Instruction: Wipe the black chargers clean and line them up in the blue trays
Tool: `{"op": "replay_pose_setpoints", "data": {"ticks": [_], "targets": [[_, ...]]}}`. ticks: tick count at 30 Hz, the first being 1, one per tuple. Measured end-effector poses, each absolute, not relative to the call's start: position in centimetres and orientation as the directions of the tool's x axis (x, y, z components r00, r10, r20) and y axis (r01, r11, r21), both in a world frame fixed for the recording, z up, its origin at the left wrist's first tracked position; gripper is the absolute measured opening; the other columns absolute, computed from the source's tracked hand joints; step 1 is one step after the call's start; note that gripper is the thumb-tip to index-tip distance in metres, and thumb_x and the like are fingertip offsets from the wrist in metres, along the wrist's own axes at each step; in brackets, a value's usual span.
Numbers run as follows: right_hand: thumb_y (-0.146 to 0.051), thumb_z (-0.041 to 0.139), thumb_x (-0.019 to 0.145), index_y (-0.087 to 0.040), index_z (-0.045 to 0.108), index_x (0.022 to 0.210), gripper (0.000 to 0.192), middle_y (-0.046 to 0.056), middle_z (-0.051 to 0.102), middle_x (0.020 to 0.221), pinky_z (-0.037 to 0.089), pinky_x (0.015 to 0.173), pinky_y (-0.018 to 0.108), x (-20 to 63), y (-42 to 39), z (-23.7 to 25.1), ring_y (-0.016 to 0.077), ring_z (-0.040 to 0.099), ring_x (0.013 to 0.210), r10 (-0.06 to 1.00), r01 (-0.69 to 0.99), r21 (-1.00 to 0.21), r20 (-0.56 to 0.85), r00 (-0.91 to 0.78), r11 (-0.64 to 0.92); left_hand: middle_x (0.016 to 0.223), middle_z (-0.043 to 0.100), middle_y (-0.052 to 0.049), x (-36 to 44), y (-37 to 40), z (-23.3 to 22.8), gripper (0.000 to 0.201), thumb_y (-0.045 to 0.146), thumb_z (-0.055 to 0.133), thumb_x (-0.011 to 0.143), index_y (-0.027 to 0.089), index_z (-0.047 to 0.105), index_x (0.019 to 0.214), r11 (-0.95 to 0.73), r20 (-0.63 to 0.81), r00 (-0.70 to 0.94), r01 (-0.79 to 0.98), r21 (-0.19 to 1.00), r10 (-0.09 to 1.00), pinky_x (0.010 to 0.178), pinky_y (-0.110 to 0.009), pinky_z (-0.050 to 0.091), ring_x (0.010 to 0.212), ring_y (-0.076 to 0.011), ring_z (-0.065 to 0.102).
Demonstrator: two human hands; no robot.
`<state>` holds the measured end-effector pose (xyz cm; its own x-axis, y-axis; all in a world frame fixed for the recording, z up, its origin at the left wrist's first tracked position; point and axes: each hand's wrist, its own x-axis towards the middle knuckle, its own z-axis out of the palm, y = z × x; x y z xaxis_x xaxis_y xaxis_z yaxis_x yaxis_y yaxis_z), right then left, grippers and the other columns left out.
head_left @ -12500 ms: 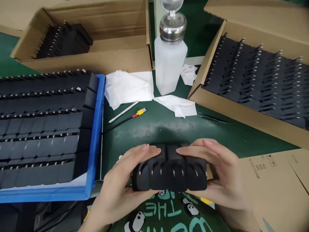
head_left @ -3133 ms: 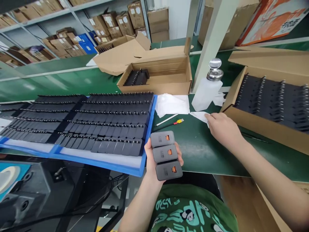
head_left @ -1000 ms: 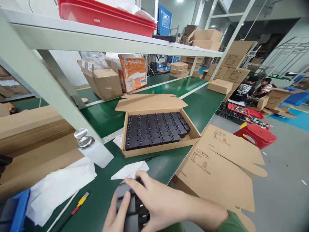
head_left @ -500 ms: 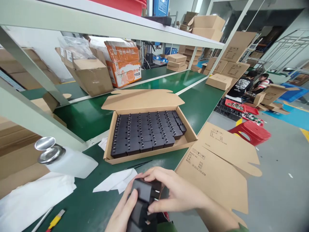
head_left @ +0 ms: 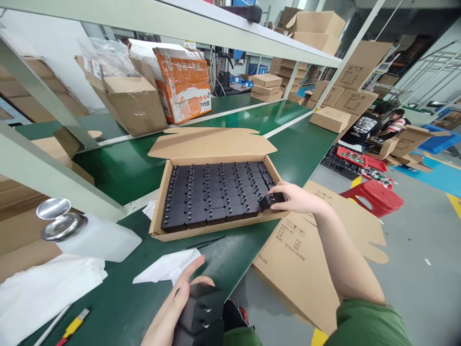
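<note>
A shallow cardboard box [head_left: 212,229] lies open on the green bench, packed with rows of black power adapters [head_left: 196,192] whose metal prongs point up. At its near right corner my right hand [head_left: 293,198] grips one black power adapter [head_left: 271,201] between thumb and fingers, just beside the end of the nearest row. My left hand [head_left: 176,302] is below the box, near the bench's front edge, wrapped around black power adapters [head_left: 201,310] with prongs facing right. Part of this held stack runs out of the bottom of the view.
White cloth [head_left: 167,266] lies before the box. A dispenser bottle [head_left: 97,235] with a metal top, more cloth [head_left: 46,293] and a yellow-tipped USB cable [head_left: 74,327] are at left. Flat cardboard [head_left: 288,259] juts out at right. A shelf beam [head_left: 201,36] crosses above.
My right hand has left the stack in my left hand and moved up to the box's near right corner with one adapter. The left hand has shifted slightly down and left.
</note>
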<state>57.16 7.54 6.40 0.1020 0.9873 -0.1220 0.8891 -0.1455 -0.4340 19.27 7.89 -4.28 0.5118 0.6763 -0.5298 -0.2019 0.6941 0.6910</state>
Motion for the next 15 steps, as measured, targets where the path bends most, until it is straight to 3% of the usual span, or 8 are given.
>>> {"op": "replay_pose_setpoints", "data": {"ticks": [5,9,12,15], "targets": [[-0.022,0.072,0.074,-0.022,0.066,0.091,0.018,0.002,0.063,0.094,0.048,0.069,0.028,56.6,9.2,6.1,0.0176,0.062,0.081,0.972,0.928,-0.355,-0.232,0.027,-0.11,0.083,0.072,-0.006,18.5,8.0,-5.0,0.076,0.066,0.078,0.072,0.024,0.062,0.134,0.69,-0.518,0.516,-0.22,0.69,0.682,0.074,-0.037,0.057,0.072,-0.0264,0.071],[-0.025,0.077,0.066,-0.021,0.055,0.081,0.027,0.002,0.061,0.09,0.047,0.065,0.027,56.6,9.9,3.9,0.0172,0.06,0.075,0.985,0.942,-0.31,-0.149,0.085,-0.128,0.088,0.072,-0.007,17.8,7.6,-4.5,0.069,0.061,0.078,0.076,0.024,0.064,0.132,0.692,-0.526,0.489,-0.262,0.672,0.696,0.073,-0.033,0.055,0.076,-0.0239,0.069],[-0.042,0.079,0.066,-0.024,0.046,0.075,0.039,0.002,0.061,0.077,0.051,0.063,0.031,56.9,9.4,2.7,0.0202,0.062,0.07,0.998,0.939,-0.338,-0.017,0.068,-0.07,0.092,0.071,-0.006,17.4,6.4,-2.7,0.061,0.055,0.076,0.081,0.023,0.063,0.132,0.7,-0.514,0.479,-0.416,0.58,0.711,0.07,-0.031,0.055,0.071,-0.0181,0.066],[-0.08,0.058,0.072,-0.024,0.051,0.076,0.056,0.009,0.061,0.067,0.05,0.047,0.037,57.2,9.1,1.6,0.0245,0.062,0.051,0.99,0.922,-0.388,0.134,0.052,0.004,0.089,0.067,-0.004,16.6,6.0,-0.9,0.063,0.056,0.076,0.08,0.02,0.064,0.13,0.695,-0.474,0.512,-0.587,0.415,0.716,0.06,-0.03,0.054,0.062,-0.0151,0.061]]}}
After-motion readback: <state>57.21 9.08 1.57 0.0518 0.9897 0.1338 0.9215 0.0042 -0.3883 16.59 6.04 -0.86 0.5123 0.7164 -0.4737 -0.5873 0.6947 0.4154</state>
